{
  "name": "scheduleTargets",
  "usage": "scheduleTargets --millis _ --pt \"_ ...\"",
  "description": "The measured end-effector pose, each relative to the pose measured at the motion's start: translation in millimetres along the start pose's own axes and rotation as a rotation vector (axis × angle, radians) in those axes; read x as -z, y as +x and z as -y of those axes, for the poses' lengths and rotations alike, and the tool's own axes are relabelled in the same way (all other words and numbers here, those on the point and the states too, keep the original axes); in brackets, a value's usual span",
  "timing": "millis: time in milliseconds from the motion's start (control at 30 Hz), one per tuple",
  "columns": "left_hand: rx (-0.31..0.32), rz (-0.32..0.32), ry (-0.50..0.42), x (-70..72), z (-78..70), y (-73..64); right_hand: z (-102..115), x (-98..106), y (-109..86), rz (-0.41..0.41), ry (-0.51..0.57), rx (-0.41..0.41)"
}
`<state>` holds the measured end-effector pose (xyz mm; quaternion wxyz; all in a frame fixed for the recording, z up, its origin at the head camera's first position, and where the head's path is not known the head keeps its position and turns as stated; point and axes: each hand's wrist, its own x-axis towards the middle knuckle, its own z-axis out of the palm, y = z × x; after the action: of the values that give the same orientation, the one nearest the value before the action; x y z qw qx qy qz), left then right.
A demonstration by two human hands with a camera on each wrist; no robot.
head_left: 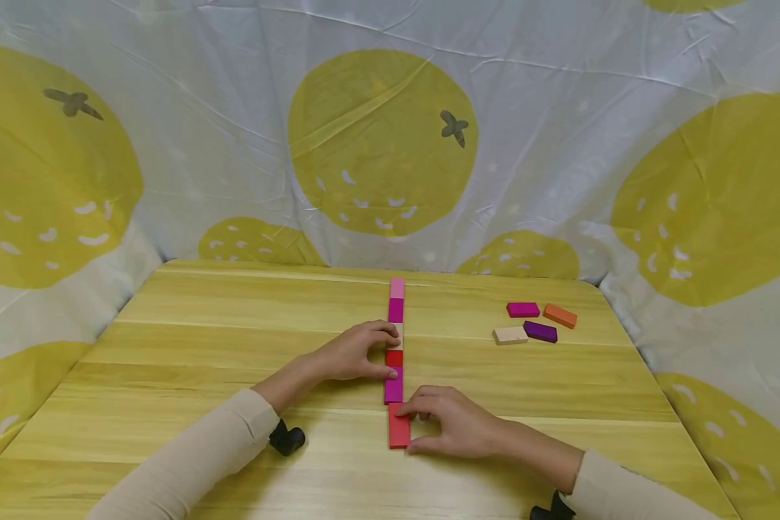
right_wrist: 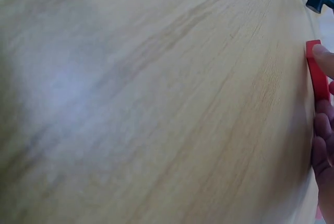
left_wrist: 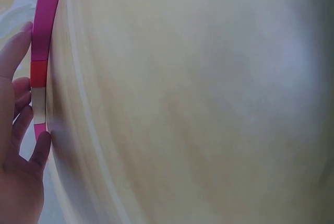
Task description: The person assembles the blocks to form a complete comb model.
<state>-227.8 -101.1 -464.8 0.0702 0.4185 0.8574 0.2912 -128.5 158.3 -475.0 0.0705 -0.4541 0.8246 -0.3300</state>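
A straight row of flat blocks runs away from me: a magenta block (head_left: 393, 391), a darker red block (head_left: 394, 357), a beige block (head_left: 398, 345), another magenta block (head_left: 396, 310) and a pink block (head_left: 397, 287) at the far end. Along its left side lies my left hand (head_left: 354, 352), thumb on the nearer magenta block and fingertips at the beige one. My right hand (head_left: 458, 426) pinches a bright red block (head_left: 399, 433) lengthwise between thumb and fingers. That block sits at the row's near end, set slightly to the right.
Toward the back right of the wooden table (head_left: 234, 318) lie a magenta block (head_left: 523, 310), an orange block (head_left: 560, 315), a beige block (head_left: 510, 336) and a purple block (head_left: 540, 331). A fruit-patterned cloth (head_left: 539, 159) hangs around the table.
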Motion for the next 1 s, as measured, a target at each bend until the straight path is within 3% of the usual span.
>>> scheduleTargets --millis 367,1000 --pt "0.030 0.007 -0.003 -0.5 1.2 0.0 5.2 -3.6 5.4 -0.009 -0.058 -0.019" --pt "0.016 -0.002 -0.004 -0.2 0.9 0.5 4.0 -3.8 7.8 0.009 -0.081 -0.047"
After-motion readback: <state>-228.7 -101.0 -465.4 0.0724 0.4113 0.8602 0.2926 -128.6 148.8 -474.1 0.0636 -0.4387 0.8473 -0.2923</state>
